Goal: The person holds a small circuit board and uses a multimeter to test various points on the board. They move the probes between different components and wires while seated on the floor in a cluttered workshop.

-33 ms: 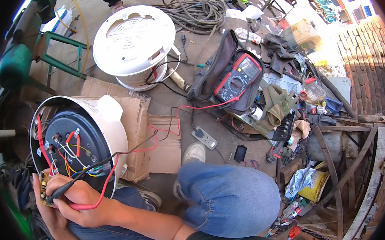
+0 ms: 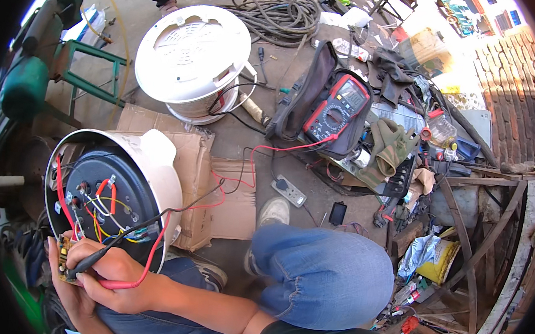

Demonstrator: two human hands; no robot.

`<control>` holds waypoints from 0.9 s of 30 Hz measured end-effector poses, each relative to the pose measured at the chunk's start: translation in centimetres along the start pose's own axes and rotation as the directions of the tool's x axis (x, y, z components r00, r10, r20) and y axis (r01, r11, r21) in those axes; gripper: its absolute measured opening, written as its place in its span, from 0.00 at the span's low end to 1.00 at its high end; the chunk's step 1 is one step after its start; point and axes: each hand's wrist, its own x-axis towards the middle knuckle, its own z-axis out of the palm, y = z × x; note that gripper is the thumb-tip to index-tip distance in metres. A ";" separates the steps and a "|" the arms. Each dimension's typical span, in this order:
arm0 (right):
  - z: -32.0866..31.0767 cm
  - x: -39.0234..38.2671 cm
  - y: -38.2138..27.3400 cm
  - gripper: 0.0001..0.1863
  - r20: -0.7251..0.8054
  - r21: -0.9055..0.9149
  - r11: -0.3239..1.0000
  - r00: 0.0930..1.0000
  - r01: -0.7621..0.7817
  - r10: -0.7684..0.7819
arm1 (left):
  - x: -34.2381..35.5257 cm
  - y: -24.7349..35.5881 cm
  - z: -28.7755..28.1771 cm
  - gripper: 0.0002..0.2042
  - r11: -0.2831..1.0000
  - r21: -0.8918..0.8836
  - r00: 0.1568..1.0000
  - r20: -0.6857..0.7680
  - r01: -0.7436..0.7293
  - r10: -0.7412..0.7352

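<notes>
The left hand (image 2: 73,301) grips the circuit board (image 2: 63,257) at the lower rim of the white housing (image 2: 167,166). The right hand (image 2: 122,281) holds 2 probes: the black probe (image 2: 91,259) points at the board, and the red probe (image 2: 119,284) lies beneath the fingers. Tip contact cannot be confirmed. A red lead (image 2: 254,166) runs to the multimeter (image 2: 336,113), seated in an open case (image 2: 311,77). Inside the tilted housing, coloured wires (image 2: 97,222) cross the black plate (image 2: 133,185). Cardboard (image 2: 231,195) lies beside the housing.

Coiled cable (image 2: 281,19), cardboard (image 2: 233,217) on floor (image 2: 229,142)
</notes>
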 end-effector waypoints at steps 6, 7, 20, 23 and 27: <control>-1.9 0.0 -2.3 0.13 -0.024 0.001 0.987 0.987 -0.160 0.160 | 1.0 -0.6 0.3 0.23 0.997 0.074 0.997 -0.079 -0.002 0.008; -1.6 0.0 -2.7 0.12 -0.066 0.038 0.987 0.985 -0.156 0.158 | 0.7 -0.3 0.6 0.23 0.997 0.076 0.997 -0.081 -0.012 0.018; -1.2 -0.8 -3.3 0.14 -0.213 0.086 0.981 0.959 -0.174 0.189 | -0.1 -0.3 1.2 0.24 0.996 0.094 1.000 0.008 -0.004 0.003; -0.9 -0.6 -2.9 0.14 -0.217 0.044 0.990 0.966 -0.136 0.142 | -0.1 -0.3 1.2 0.24 0.997 0.082 1.000 0.002 -0.009 0.008; -0.8 -0.3 -2.0 0.14 -0.200 -0.040 0.996 0.977 -0.084 0.075 | -0.2 0.1 1.5 0.24 0.998 0.068 1.000 0.016 0.005 -0.006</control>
